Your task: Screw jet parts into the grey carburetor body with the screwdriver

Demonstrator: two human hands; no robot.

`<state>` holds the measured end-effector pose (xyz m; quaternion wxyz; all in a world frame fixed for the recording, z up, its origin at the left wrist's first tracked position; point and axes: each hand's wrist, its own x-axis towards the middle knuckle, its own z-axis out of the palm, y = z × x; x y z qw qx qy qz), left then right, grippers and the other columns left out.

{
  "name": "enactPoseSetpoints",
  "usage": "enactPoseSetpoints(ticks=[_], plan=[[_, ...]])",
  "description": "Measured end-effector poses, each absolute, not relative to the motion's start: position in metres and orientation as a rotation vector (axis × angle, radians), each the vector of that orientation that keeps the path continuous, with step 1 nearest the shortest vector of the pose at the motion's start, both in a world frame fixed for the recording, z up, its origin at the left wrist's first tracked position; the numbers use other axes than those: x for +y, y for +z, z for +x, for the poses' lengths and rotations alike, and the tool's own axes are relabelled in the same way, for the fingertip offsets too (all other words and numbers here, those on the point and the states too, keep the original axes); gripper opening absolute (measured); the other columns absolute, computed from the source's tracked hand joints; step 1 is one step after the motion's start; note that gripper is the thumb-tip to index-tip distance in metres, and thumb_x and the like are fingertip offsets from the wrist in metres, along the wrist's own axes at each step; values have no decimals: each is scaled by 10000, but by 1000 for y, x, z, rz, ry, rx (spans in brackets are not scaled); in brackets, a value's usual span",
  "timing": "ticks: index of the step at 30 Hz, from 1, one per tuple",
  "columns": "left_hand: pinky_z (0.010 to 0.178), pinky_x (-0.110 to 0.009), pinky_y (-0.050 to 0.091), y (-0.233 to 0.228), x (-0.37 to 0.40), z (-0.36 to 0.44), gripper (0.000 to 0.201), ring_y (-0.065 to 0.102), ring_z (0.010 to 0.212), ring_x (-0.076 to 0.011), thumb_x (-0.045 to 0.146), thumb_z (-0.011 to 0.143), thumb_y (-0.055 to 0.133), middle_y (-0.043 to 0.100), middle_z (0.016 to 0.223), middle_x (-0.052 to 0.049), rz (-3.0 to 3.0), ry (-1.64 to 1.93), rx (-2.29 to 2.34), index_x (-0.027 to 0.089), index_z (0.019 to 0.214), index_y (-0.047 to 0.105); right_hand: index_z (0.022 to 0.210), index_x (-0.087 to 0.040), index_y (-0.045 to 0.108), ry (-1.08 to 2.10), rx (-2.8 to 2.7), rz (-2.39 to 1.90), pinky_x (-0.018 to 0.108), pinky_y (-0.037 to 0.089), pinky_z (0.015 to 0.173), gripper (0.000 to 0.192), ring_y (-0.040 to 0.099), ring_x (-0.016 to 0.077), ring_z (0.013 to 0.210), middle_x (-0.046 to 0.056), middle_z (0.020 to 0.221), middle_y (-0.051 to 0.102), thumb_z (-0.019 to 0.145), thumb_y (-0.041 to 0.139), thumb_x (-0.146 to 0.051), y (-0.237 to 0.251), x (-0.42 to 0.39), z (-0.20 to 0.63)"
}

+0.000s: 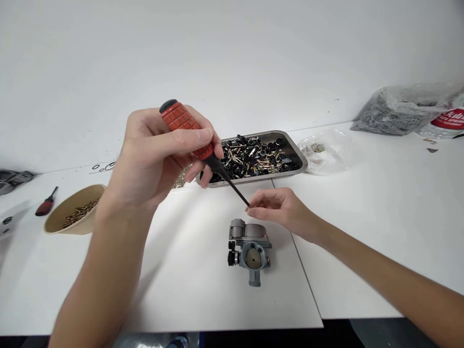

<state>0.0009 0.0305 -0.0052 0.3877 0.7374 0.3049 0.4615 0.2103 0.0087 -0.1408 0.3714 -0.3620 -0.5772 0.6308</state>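
Red-handled screwdriver is gripped in the left hand, its dark shaft slanting down to the right, tip meeting the right hand, whose fingertips are pinched on something too small to tell. Just below on the white bench sits a grey metal carburetor. Farther back lies a steel tray of black parts; at left, a tan bowl
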Motion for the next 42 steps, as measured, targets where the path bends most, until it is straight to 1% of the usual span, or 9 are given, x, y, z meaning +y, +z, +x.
enactPoseSetpoints(ticks=[4, 12, 17, 24, 30, 32, 35, 38, 42], plan=[[326, -373, 385, -6, 32, 1, 201, 398, 380, -133, 183, 805, 603, 647, 696, -41, 1896, 1139, 748, 303, 702, 727, 811, -189, 734, 1595, -1499, -937, 273, 412, 633, 240, 528, 128, 722, 20, 784, 621, 756, 797, -414, -142, 9, 210], [338, -285, 430, -6, 28, 2, 149, 467, 384, -88, 82, 797, 595, 648, 670, -43, 1825, 1164, 705, 131, 718, 712, 794, -185, 725, 1473, -1590, -925, 301, 443, 713, 184, 565, 141, 753, 19, 805, 641, 780, 775, -362, -140, 8, 209], [351, -275, 453, -8, 27, 6, 139, 489, 397, -86, 63, 792, 598, 657, 670, -40, 1822, 1152, 686, 103, 705, 699, 774, -183, 716, 1389, -1629, -864, 293, 453, 701, 151, 572, 127, 731, 17, 841, 650, 780, 776, -321, -141, 6, 207], [364, -239, 476, -9, 24, 9, 173, 488, 411, -65, 73, 829, 567, 644, 671, 0, 1883, 1131, 681, 126, 714, 685, 767, -183, 723, 1321, -1665, -844, 303, 477, 698, 100, 576, 133, 728, 26, 853, 651, 771, 776, -268, -142, 5, 208], [377, -271, 486, -10, 20, 11, 128, 526, 435, -94, 126, 857, 596, 636, 706, -9, 1908, 1105, 701, 145, 748, 661, 743, -183, 720, 1425, -1656, -750, 289, 472, 683, 86, 562, 132, 730, 22, 824, 646, 759, 785, -239, -141, 5, 208], [349, -272, 452, -10, 18, 12, 104, 521, 428, -103, 149, 852, 616, 628, 698, -22, 1914, 1116, 628, 155, 770, 680, 748, -185, 722, 1488, -1634, -705, 288, 470, 680, 98, 562, 133, 733, 21, 818, 647, 754, 798, -248, -141, 4, 208], [320, -298, 398, -8, 14, 12, 175, 513, 421, -124, 146, 854, 621, 606, 681, -33, 1903, 1120, 570, 178, 685, 651, 764, -186, 728, 1563, -1621, -662, 300, 473, 683, 115, 578, 149, 755, 31, 825, 652, 750, 811, -266, -141, 3, 208], [328, -319, 401, -7, 9, 13, 246, 502, 425, -131, 140, 880, 597, 598, 690, -35, 1864, 1143, 601, 193, 640, 611, 774, -184, 738, 1600, -1638, -617, 331, 487, 723, 138, 601, 167, 777, 46, 833, 667, 743, 823, -288, -141, 3, 208], [310, -292, 397, -3, 4, 13, 168, 510, 418, -128, 183, 875, 599, 606, 685, -52, 1872, 1150, 619, 167, 723, 670, 809, -189, 749, 1614, -1720, -574, 379, 492, 837, 165, 628, 191, 867, 59, 910, 675, 752, 821, -326, -138, 4, 212]])
